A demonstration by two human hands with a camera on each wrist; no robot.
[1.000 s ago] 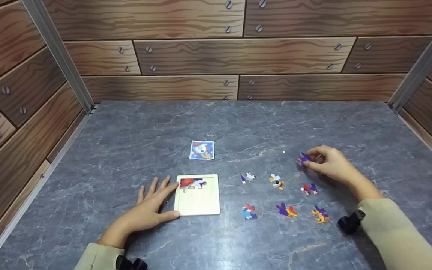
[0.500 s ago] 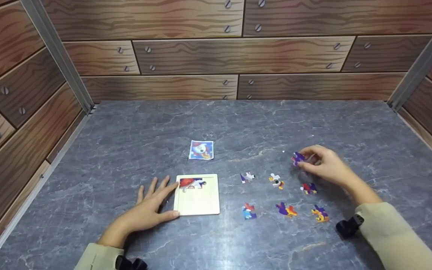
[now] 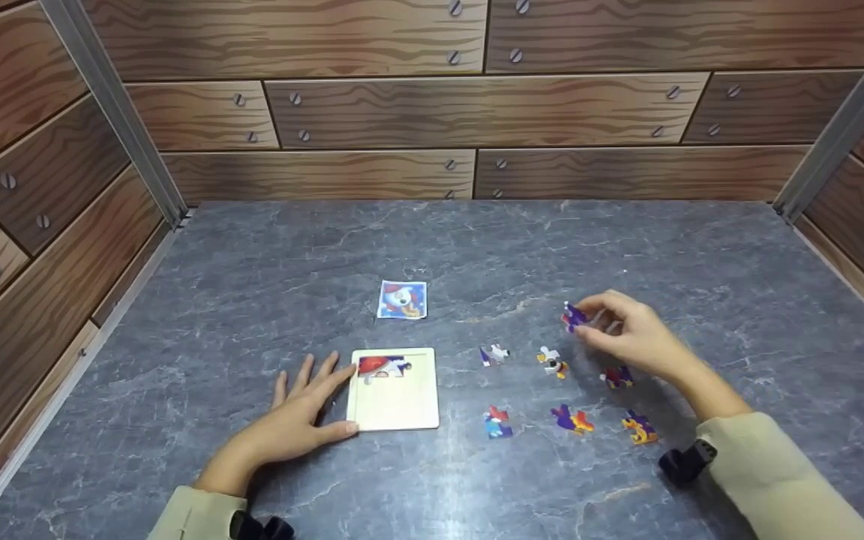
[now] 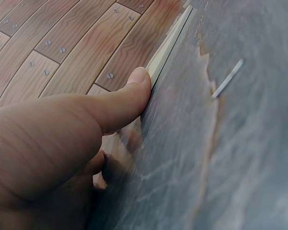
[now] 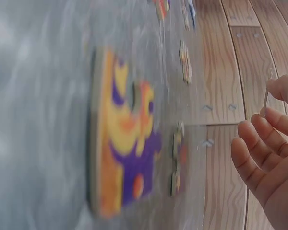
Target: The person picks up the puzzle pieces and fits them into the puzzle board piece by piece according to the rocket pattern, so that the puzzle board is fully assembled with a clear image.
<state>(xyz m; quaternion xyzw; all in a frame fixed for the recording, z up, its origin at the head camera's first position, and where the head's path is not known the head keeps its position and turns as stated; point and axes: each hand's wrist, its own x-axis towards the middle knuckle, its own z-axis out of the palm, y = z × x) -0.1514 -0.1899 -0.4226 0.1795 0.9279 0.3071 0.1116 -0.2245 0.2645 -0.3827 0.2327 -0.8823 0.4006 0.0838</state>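
The tray (image 3: 394, 405) to my left looks like smooth, matt, pale wood; the nearest puzzle piece (image 5: 139, 167) at right has a printed face and a wood-like edge. The far card (image 3: 403, 301) looks like paper, my right sleeve (image 3: 777, 480) matt cloth, its black camera (image 3: 685, 463) plastic, the tabletop (image 3: 312, 262) softly glossy stone.

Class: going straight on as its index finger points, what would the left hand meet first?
The pale board: the left hand has index finger and thumb at the board's left edge. Whether it would push or slide over is unclear.
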